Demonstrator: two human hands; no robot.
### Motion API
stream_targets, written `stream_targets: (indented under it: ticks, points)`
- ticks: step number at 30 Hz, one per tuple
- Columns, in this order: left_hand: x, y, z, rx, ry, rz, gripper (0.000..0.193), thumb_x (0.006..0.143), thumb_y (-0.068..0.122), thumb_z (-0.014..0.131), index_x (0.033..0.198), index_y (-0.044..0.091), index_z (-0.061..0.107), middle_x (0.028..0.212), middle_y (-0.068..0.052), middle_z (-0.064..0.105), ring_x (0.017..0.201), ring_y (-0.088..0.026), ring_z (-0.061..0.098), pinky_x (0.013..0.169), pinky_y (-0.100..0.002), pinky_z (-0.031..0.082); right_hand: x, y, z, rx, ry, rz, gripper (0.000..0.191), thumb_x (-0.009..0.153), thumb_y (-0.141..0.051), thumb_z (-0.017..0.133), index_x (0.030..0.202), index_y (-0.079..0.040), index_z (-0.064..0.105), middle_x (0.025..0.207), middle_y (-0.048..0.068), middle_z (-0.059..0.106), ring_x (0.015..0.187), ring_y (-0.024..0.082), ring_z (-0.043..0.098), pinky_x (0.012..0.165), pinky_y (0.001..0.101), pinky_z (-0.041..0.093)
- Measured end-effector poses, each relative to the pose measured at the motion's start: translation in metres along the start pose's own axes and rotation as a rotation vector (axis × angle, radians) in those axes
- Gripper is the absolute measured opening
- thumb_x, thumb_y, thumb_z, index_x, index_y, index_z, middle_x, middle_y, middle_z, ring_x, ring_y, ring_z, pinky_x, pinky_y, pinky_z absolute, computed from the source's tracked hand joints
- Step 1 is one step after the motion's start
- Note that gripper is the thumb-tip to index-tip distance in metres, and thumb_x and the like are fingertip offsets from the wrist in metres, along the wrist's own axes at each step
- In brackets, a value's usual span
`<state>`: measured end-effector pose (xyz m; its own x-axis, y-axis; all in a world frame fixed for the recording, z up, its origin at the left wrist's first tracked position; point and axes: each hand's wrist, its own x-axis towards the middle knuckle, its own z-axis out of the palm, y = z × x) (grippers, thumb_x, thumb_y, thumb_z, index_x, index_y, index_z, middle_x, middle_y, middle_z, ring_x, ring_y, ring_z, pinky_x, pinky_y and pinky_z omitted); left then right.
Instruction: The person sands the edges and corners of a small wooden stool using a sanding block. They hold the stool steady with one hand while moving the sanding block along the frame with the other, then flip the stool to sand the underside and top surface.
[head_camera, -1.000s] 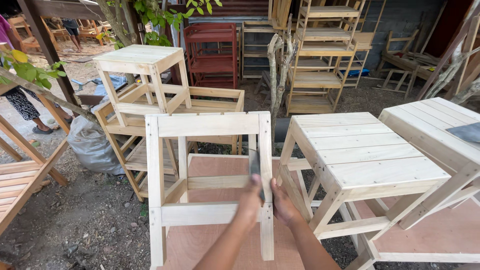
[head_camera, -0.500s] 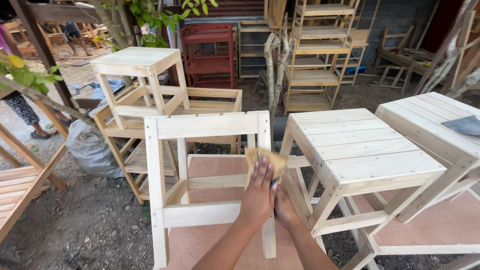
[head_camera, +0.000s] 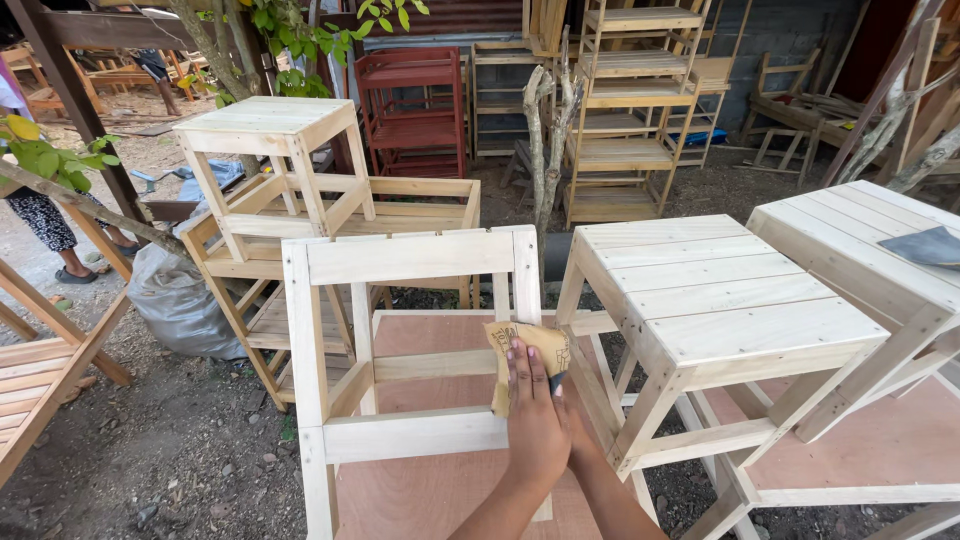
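Note:
An unpainted wooden stool (head_camera: 410, 258) lies on its side on a reddish plywood sheet (head_camera: 440, 490). A tan sheet of sandpaper (head_camera: 527, 340) lies flat against the stool's right-hand leg (head_camera: 526, 285). My left hand (head_camera: 535, 410) presses down on the sandpaper with its fingers stretched out. My right hand (head_camera: 578, 430) lies tucked under the left one and is mostly hidden. It holds the dark lower edge of the sheet.
A slatted stool (head_camera: 720, 300) stands upright just to the right, and a larger table (head_camera: 860, 235) with a grey sheet (head_camera: 925, 245) stands beyond it. More stools (head_camera: 270, 125) and shelves (head_camera: 625, 110) are stacked behind. A grey sack (head_camera: 175, 295) and a person's legs (head_camera: 50, 225) are at the left.
Both hands slid up the stool's leg with the sandpaper. The sheet went from edge-on to spread flat under my left hand.

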<state>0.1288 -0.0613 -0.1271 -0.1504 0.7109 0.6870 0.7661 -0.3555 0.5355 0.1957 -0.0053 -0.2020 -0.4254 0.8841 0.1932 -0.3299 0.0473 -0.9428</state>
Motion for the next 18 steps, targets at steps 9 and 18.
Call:
stream_targets:
  ticks: [9,18]
  points:
    - [0.015,-0.004,0.013,-0.059,0.066,-0.094,0.063,0.102,0.017,0.041,0.158,-0.009,0.025,0.169,-0.028,0.015,0.158,-0.039,0.014,0.129,-0.048,0.012,0.001,-0.007,0.012,-0.014,0.055,0.007,0.071,0.103,-0.040,0.040,0.163,-0.019,0.011,0.169,0.004,0.023,0.154,0.020,0.027,0.120,0.0369,0.032]
    - [0.023,0.000,-0.002,-0.065,0.098,-0.098,0.058,0.107,0.020,0.039,0.157,-0.007,0.026,0.168,-0.027,0.017,0.157,-0.039,0.015,0.128,-0.047,0.015,0.007,-0.006,0.008,-0.233,0.114,0.033,0.072,0.102,-0.043,0.042,0.163,-0.018,0.013,0.169,0.005,0.024,0.154,0.020,0.026,0.119,0.0378,0.032]
